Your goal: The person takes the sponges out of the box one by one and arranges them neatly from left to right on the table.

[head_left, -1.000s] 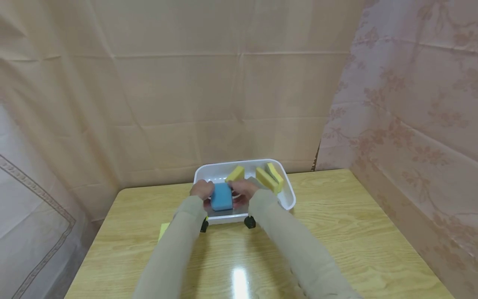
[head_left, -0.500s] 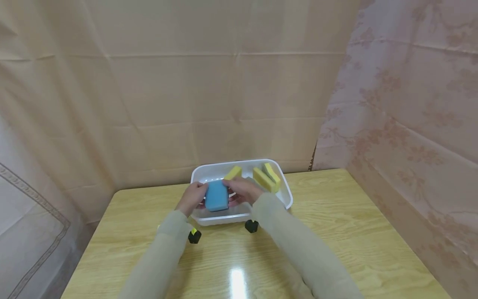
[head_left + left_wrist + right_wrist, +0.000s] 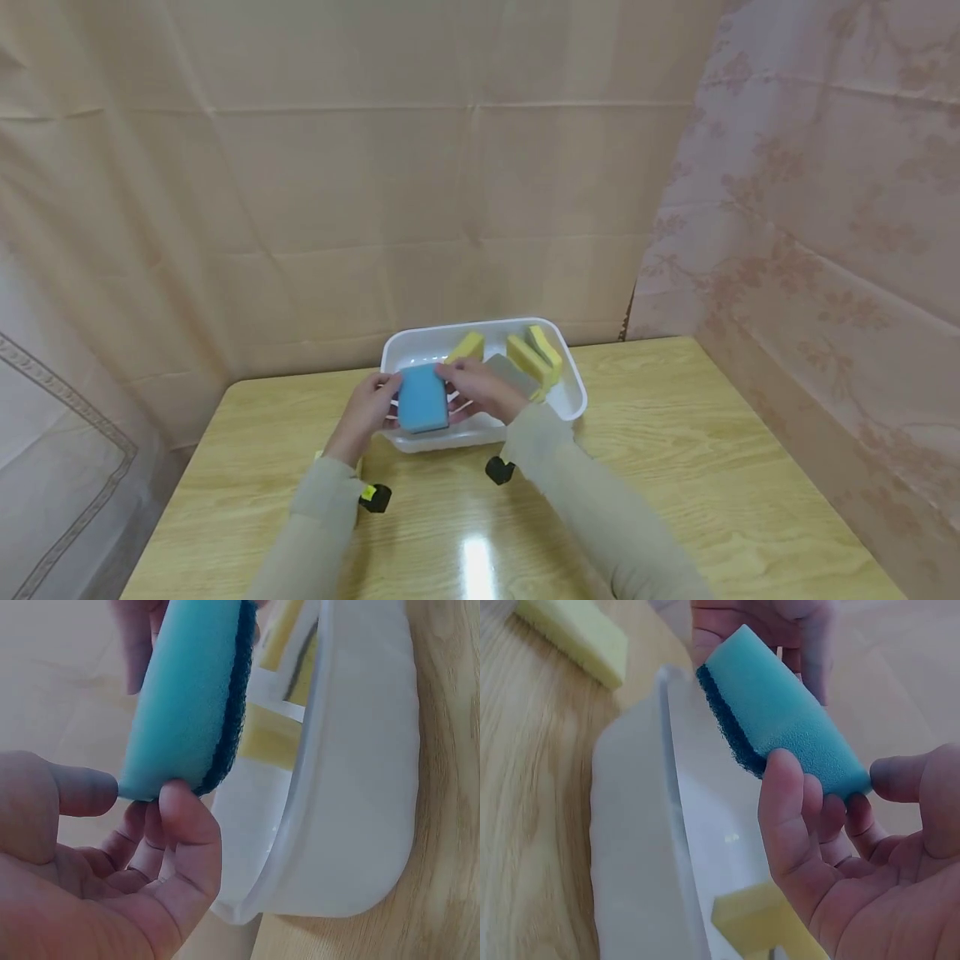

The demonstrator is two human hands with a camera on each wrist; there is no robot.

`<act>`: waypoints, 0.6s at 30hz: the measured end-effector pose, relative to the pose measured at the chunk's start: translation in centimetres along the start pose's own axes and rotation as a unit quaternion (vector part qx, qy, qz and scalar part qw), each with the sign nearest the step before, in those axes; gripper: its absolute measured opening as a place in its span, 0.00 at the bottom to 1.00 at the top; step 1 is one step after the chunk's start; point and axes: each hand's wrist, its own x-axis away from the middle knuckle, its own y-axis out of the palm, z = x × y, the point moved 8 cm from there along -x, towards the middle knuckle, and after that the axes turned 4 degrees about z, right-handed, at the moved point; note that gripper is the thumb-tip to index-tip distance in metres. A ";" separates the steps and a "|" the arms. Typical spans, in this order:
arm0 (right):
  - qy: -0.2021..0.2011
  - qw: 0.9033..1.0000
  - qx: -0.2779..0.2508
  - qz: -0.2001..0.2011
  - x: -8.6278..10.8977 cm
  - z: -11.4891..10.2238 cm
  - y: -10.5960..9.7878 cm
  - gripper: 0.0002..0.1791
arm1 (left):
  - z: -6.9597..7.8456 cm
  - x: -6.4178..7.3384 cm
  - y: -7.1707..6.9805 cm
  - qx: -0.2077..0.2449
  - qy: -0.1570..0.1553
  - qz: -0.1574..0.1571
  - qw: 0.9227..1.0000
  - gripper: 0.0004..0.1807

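A blue sponge (image 3: 422, 398) with a dark scouring layer is held up over the left part of a white tray (image 3: 480, 435). My left hand (image 3: 365, 414) pinches its left end; the left wrist view shows the thumb and fingers of that hand (image 3: 127, 855) on the sponge's edge. At the other end my right hand (image 3: 483, 388) grips it, thumb on one side and fingers (image 3: 784, 817) on the other. Inside the tray lie several yellow sponges (image 3: 530, 358), one with its grey scouring face (image 3: 510, 372) turned up.
On the wooden table (image 3: 735, 467), left of the tray, lies another yellow sponge (image 3: 581, 637), mostly behind the left forearm in the head view. A beige curtain (image 3: 450, 208) hangs behind the table, and a floral cloth (image 3: 825, 250) stands at the right.
Both hands have brought the blue sponge slightly left and toward me. The left hand has drawn back to the left, showing more of itself. More of the grey-faced sponge shows now.
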 end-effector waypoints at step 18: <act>-0.025 0.998 -0.053 -0.025 2.2 0.1 2.9 0.22 | -1.1 2.9 -2.0 0.023 0.017 0.000 1.000 0.27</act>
